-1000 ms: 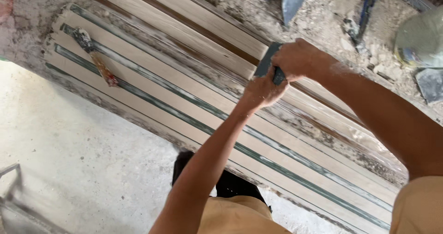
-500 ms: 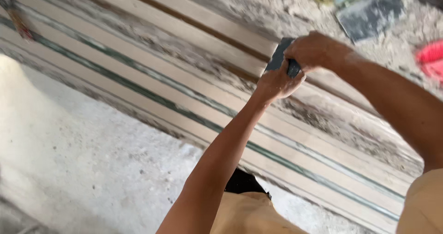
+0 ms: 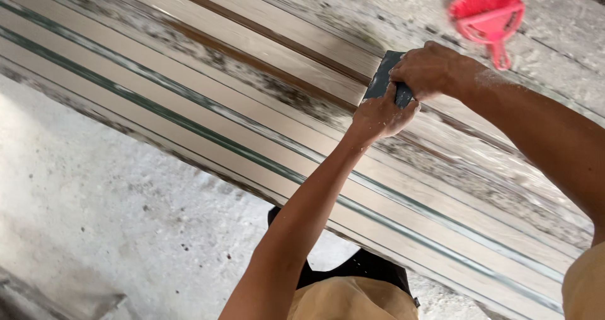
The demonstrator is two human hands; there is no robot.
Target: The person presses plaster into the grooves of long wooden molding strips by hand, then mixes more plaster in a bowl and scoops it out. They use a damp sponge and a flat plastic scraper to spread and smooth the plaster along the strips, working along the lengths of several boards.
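Both hands grip one dark grey block (image 3: pixel 382 77) pressed flat on a long pale moulded panel (image 3: pixel 208 115) with green and brown grooves running diagonally. My left hand (image 3: pixel 380 115) clasps the block's near end from below. My right hand (image 3: pixel 428 71) covers its far end from above. Most of the block is hidden under the fingers. White dust coats the panel around the block.
A pink hand brush (image 3: pixel 490 14) lies on the dusty surface beyond the panel, at the top right. A pale dusty concrete floor (image 3: pixel 94 219) spreads at the lower left. My knees in tan trousers show at the bottom.
The view has shifted along the panel, so the pink brush has come further into view. Both hands remain clasped on the grey block, now lower and more to the right on the panel.
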